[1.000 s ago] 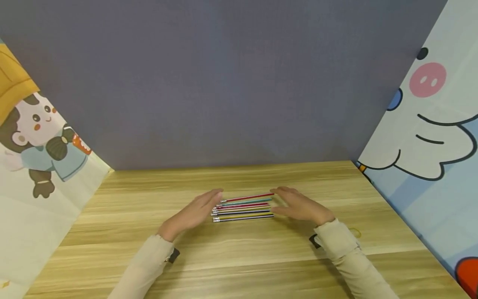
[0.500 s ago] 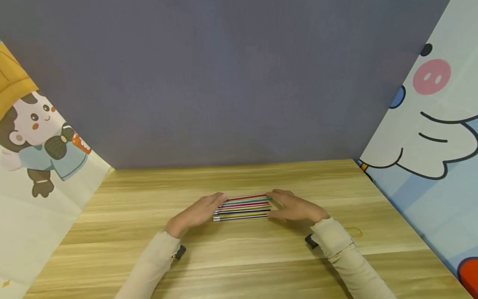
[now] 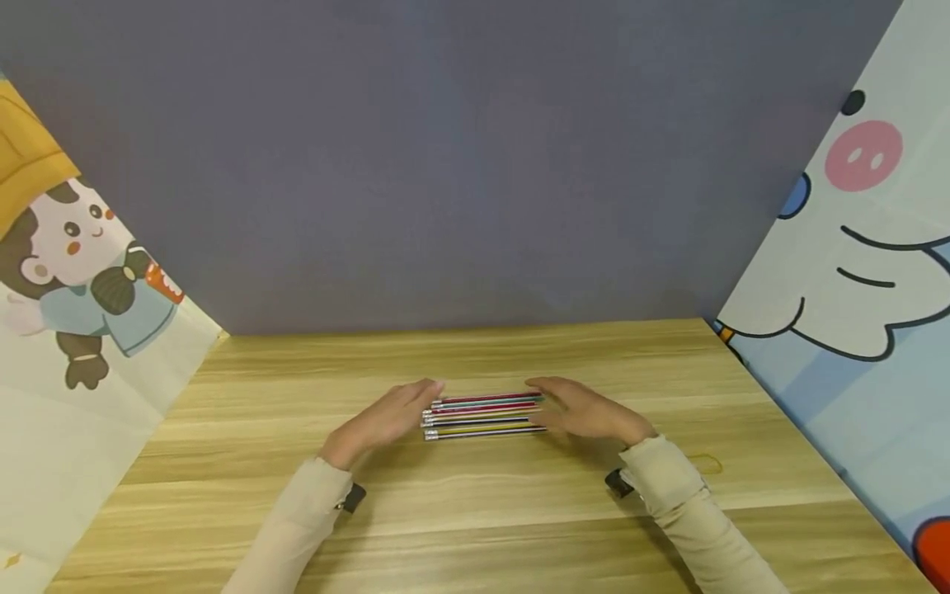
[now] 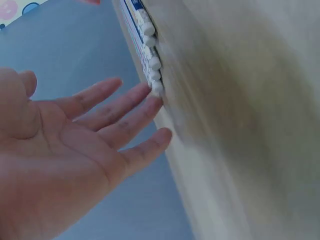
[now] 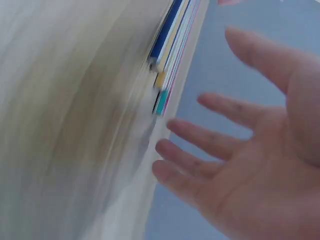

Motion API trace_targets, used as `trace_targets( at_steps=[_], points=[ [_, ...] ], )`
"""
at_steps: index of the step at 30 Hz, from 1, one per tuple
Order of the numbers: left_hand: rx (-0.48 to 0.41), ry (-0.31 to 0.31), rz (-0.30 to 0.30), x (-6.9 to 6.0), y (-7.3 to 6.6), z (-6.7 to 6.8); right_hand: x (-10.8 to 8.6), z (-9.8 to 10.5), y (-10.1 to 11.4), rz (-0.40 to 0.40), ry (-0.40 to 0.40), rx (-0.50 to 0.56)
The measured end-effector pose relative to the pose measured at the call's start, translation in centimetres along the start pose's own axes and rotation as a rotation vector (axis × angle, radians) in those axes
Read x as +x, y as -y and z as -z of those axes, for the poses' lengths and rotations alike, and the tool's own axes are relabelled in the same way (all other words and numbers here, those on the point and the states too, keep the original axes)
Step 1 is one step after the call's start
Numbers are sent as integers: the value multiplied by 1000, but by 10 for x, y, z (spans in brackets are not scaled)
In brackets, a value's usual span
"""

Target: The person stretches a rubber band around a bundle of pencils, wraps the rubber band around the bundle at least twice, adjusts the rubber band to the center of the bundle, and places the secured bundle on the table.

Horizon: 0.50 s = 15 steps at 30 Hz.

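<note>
Several striped pencils point(image 3: 486, 417) in red, teal, yellow and dark colours lie side by side on the wooden table, running left to right. Their white erasers point(image 4: 155, 63) point left. Beside that end is my left hand point(image 3: 380, 422), fingers spread and fairly straight; its fingertips point(image 4: 156, 102) are close to the last erasers, and contact is hard to tell. My right hand point(image 3: 590, 410) spans the opposite ends with thumb and fingers apart. In the right wrist view its palm faces the uneven pencil ends point(image 5: 162, 100), and a small gap shows. Neither hand grips a pencil.
A thin yellow loop point(image 3: 707, 464) lies on the table point(image 3: 475, 511) beyond my right wrist. Behind the table rises a grey panel point(image 3: 467, 165). Cartoon-printed sheets flank it, one at the left point(image 3: 141, 396) and one at the right point(image 3: 816, 305).
Both hands moved inward against the pencil ends, then eased slightly apart. The far red pencil has shifted nearer the others and lies more parallel to them.
</note>
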<state>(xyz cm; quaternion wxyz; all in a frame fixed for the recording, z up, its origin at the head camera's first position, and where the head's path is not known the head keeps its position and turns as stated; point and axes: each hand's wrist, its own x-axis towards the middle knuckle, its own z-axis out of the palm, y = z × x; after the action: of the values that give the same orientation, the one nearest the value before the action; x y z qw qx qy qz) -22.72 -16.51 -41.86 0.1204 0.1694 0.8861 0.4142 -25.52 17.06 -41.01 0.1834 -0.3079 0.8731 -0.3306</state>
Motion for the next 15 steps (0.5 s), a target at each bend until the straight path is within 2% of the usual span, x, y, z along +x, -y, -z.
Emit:
trace_targets(
  at_steps=[2, 6, 12, 15],
  points=[
    [-76, -21, -15, 0, 1, 1, 1, 1, 5, 6, -23, 137],
    [-322, -92, -58, -1, 4, 0, 3, 5, 17, -1, -112, 399],
    [-634, -224, -38, -8, 8, -7, 13, -3, 11, -19, -285, 559],
    [-782, -276, -23, -10, 10, -12, 19, -11, 0, -51, -340, 699]
  ],
)
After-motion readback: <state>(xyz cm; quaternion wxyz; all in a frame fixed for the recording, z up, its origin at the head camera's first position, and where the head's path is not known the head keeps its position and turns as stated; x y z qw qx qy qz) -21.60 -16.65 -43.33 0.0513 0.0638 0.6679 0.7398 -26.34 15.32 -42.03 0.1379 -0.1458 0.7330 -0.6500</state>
